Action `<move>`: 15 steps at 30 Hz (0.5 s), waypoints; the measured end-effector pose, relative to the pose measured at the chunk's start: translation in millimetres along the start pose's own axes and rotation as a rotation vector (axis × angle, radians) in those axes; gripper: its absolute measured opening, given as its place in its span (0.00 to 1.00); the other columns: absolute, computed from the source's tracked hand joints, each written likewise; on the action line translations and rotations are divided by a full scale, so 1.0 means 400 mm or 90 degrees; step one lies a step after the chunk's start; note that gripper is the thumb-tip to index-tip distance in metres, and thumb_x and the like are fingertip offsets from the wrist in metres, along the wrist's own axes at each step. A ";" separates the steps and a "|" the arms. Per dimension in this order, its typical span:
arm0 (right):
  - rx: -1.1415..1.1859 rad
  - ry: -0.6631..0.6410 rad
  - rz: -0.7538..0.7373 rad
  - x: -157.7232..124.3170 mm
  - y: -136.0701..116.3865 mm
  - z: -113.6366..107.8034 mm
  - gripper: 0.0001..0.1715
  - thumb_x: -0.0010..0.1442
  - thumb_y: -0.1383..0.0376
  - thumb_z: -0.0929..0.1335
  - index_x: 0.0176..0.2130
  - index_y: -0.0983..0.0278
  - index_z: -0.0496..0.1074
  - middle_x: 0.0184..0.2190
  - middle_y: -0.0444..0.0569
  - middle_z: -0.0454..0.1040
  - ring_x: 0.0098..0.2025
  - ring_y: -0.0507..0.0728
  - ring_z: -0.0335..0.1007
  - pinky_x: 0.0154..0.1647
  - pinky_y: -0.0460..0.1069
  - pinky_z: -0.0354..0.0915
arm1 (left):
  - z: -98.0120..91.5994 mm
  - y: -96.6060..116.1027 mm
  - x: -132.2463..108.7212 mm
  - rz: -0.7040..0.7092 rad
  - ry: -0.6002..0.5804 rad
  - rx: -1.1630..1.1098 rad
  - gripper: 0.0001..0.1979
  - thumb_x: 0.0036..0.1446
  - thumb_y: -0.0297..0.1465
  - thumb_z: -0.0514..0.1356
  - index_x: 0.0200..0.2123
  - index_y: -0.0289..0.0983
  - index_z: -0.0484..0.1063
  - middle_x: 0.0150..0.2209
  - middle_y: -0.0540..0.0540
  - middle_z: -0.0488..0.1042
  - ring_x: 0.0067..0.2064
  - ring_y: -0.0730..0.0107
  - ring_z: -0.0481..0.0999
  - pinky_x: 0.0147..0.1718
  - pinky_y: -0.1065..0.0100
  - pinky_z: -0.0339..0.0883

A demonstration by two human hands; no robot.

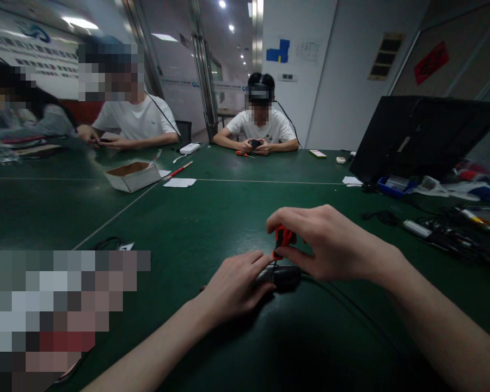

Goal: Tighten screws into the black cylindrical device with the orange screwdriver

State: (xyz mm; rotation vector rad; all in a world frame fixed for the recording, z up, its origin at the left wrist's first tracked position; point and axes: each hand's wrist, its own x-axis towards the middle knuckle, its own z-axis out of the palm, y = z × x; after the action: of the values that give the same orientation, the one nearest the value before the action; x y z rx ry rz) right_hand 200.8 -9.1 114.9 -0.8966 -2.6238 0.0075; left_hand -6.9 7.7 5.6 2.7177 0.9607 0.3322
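My right hand [322, 242] is closed around the orange and black handle of a small screwdriver [285, 237]. The screwdriver stands roughly upright, its thin shaft pointing down at a dark corded device [288, 277] lying on the table. Fingers of my left hand [240, 283] press on the device's greyish part and hold it down, close beside the shaft. Much of the device is covered by that hand, so its exact kind is unclear. A black cord leaves its right end. Whether the shaft sits in a screw is too small to tell.
The green table [228, 209] carries an open white box [133, 177], paper slips [179, 183] and a red pencil-like stick [179, 170]. A large black monitor [424, 136] and a heap of corded tools [453, 234] are at right. Several people sit around; one across handles a dark object.
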 end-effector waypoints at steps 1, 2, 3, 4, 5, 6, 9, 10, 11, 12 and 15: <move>-0.007 0.003 -0.001 0.000 0.001 0.001 0.16 0.61 0.68 0.67 0.48 0.62 0.62 0.38 0.44 0.73 0.33 0.52 0.69 0.31 0.46 0.59 | 0.000 0.000 -0.001 -0.001 -0.001 0.002 0.15 0.61 0.32 0.57 0.52 0.38 0.64 0.44 0.43 0.72 0.41 0.57 0.73 0.38 0.62 0.68; -0.016 0.007 -0.002 0.001 0.001 0.001 0.16 0.61 0.68 0.67 0.49 0.62 0.62 0.38 0.44 0.73 0.33 0.52 0.69 0.30 0.46 0.58 | 0.000 -0.001 -0.001 -0.002 -0.001 0.004 0.15 0.61 0.32 0.57 0.51 0.38 0.64 0.43 0.43 0.72 0.41 0.58 0.73 0.38 0.61 0.68; -0.027 0.010 -0.003 0.001 0.002 0.001 0.16 0.61 0.67 0.67 0.49 0.62 0.62 0.37 0.44 0.73 0.32 0.51 0.68 0.30 0.46 0.57 | 0.001 -0.001 -0.001 -0.004 -0.002 0.006 0.14 0.61 0.32 0.57 0.50 0.38 0.65 0.43 0.43 0.72 0.40 0.58 0.73 0.38 0.61 0.68; -0.040 0.013 -0.004 0.002 0.002 0.002 0.16 0.61 0.66 0.67 0.48 0.62 0.62 0.37 0.43 0.72 0.31 0.51 0.68 0.29 0.46 0.56 | 0.001 -0.002 -0.001 -0.005 -0.002 0.005 0.13 0.61 0.32 0.57 0.49 0.38 0.65 0.43 0.43 0.72 0.41 0.58 0.73 0.38 0.62 0.68; -0.053 0.015 -0.006 0.002 0.002 0.002 0.14 0.61 0.65 0.67 0.47 0.62 0.63 0.36 0.43 0.72 0.30 0.51 0.67 0.28 0.46 0.55 | 0.001 -0.003 -0.001 -0.005 -0.002 0.003 0.12 0.62 0.32 0.57 0.48 0.38 0.66 0.43 0.43 0.72 0.41 0.58 0.73 0.38 0.62 0.68; -0.064 0.015 -0.008 0.003 0.001 0.001 0.12 0.62 0.65 0.67 0.46 0.62 0.63 0.35 0.43 0.72 0.29 0.50 0.66 0.27 0.46 0.54 | 0.002 -0.003 0.000 -0.006 -0.002 0.001 0.11 0.62 0.33 0.56 0.48 0.38 0.66 0.43 0.43 0.72 0.41 0.58 0.73 0.39 0.62 0.68; -0.070 0.005 -0.013 0.002 -0.003 -0.002 0.10 0.62 0.64 0.66 0.44 0.62 0.64 0.35 0.44 0.72 0.29 0.50 0.65 0.26 0.46 0.52 | 0.000 -0.002 0.000 -0.011 -0.005 0.000 0.10 0.62 0.33 0.56 0.46 0.38 0.67 0.43 0.43 0.72 0.42 0.59 0.73 0.40 0.63 0.68; -0.061 0.002 -0.011 0.002 -0.005 -0.003 0.10 0.62 0.64 0.66 0.45 0.63 0.64 0.35 0.44 0.72 0.29 0.50 0.65 0.27 0.46 0.52 | -0.001 -0.001 0.000 -0.011 -0.007 0.000 0.10 0.63 0.34 0.55 0.46 0.38 0.67 0.43 0.43 0.72 0.42 0.59 0.73 0.40 0.63 0.68; -0.049 -0.001 -0.010 0.001 -0.007 -0.005 0.11 0.62 0.65 0.66 0.45 0.63 0.63 0.37 0.45 0.72 0.30 0.50 0.65 0.27 0.46 0.53 | -0.003 0.001 0.000 -0.010 -0.009 -0.001 0.10 0.62 0.34 0.56 0.46 0.38 0.67 0.43 0.43 0.72 0.42 0.59 0.73 0.39 0.63 0.68; -0.037 -0.002 -0.008 0.000 -0.009 -0.006 0.12 0.61 0.67 0.66 0.46 0.63 0.63 0.37 0.45 0.72 0.31 0.50 0.65 0.27 0.46 0.54 | -0.005 0.002 0.000 -0.008 -0.010 -0.002 0.11 0.62 0.34 0.56 0.48 0.38 0.67 0.44 0.43 0.72 0.43 0.58 0.73 0.40 0.63 0.68; -0.021 -0.002 -0.006 -0.001 -0.011 -0.008 0.13 0.61 0.69 0.65 0.46 0.64 0.63 0.38 0.45 0.72 0.30 0.50 0.65 0.27 0.46 0.54 | -0.010 0.004 0.001 -0.001 -0.015 -0.007 0.14 0.62 0.33 0.56 0.51 0.39 0.66 0.45 0.42 0.72 0.44 0.58 0.73 0.41 0.62 0.69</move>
State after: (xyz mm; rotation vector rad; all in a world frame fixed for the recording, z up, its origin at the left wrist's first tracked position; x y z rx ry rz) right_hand 199.7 -13.3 118.3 -0.8957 -2.6388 -0.0376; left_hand -6.9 7.2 9.8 2.7044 0.9511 0.3042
